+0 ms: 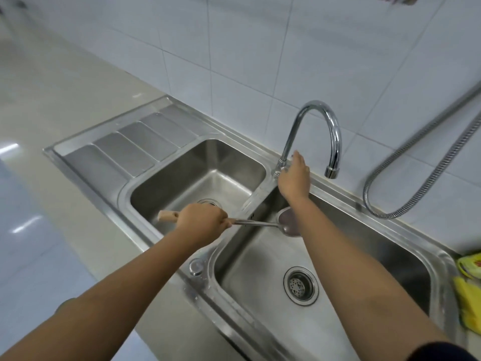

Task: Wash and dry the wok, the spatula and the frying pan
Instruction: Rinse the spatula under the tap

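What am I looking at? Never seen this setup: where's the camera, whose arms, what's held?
No machine here: these are a person's bare arms, filmed by one wide-angle camera worn on the head, looking forward and down. It is the only view. Below is a steel double sink with a ribbed drainboard at left and a curved faucet behind the basins. The left hand grips the spatula by its wooden handle, blade over the right basin. The right hand is at the faucet's base; its fingers are hidden, so a grip cannot be confirmed. A metal hose and something yellow lie on the counter at right.
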A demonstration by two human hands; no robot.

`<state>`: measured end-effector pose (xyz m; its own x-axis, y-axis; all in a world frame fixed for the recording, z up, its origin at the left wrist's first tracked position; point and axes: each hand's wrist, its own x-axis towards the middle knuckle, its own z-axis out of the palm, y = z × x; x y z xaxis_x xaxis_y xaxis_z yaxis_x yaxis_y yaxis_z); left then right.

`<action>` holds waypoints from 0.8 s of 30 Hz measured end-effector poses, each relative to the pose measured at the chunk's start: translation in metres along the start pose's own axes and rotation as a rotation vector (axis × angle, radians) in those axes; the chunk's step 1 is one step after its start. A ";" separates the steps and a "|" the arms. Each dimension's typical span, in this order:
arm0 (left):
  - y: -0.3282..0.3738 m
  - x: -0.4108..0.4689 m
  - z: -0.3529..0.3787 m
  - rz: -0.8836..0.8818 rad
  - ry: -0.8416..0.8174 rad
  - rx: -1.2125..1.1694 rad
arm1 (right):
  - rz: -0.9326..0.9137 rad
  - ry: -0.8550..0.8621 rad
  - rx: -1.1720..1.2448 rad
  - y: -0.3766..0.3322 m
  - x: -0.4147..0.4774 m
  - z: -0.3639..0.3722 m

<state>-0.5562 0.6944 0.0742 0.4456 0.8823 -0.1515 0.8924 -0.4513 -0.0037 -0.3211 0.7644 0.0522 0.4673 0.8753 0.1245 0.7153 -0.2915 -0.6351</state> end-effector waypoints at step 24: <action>0.012 0.009 -0.003 0.071 -0.007 0.037 | -0.002 -0.153 -0.458 0.009 0.003 -0.009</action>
<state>-0.5412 0.6970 0.0762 0.5074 0.8468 -0.1599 0.8550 -0.5178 -0.0287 -0.3091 0.7608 0.0538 0.4085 0.9127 -0.0098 0.8875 -0.3997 -0.2294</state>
